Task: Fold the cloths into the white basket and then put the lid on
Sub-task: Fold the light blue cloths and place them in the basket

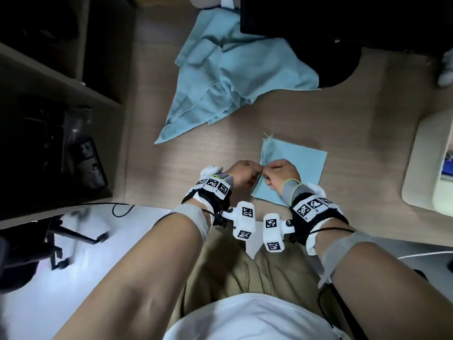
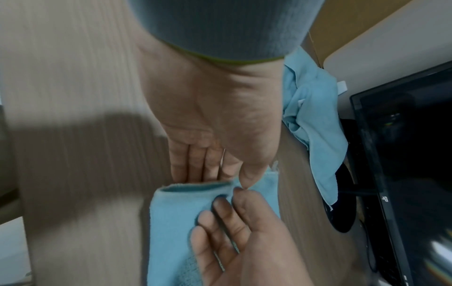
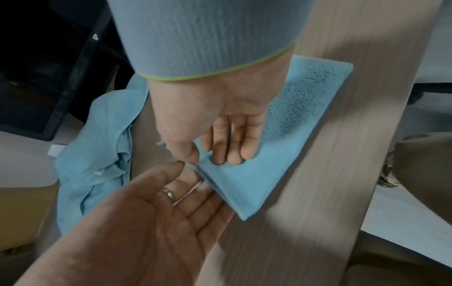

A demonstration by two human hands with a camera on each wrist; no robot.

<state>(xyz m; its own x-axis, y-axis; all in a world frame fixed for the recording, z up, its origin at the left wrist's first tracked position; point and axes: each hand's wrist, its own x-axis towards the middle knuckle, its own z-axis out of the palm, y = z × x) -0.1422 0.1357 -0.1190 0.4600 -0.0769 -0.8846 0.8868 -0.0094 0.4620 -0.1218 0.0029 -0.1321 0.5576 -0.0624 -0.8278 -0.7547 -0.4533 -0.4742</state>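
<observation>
A folded light-blue cloth (image 1: 302,168) (image 2: 176,222) (image 3: 305,116) lies flat on the wooden desk (image 1: 186,158), near its front edge. Both hands meet at the cloth's left edge. My right hand (image 1: 277,174) (image 3: 210,158) (image 2: 229,197) presses its fingertips on top and pinches the edge with its thumb. Palm up, my left hand (image 1: 241,173) (image 3: 193,180) (image 2: 220,178) has straight fingers slid under that edge, its thumb tip touching the right thumb. A crumpled pile of blue cloths (image 1: 232,69) (image 2: 310,116) (image 3: 97,145) lies further back. A white basket (image 1: 426,168) shows at the right edge, partly cut off.
A black monitor (image 1: 318,18) (image 2: 415,154) (image 3: 49,77) stands at the back right, its foot beside the pile. A shelf unit (image 1: 49,77) with dark items borders the desk on the left. Bare wood lies between the pile and the folded cloth.
</observation>
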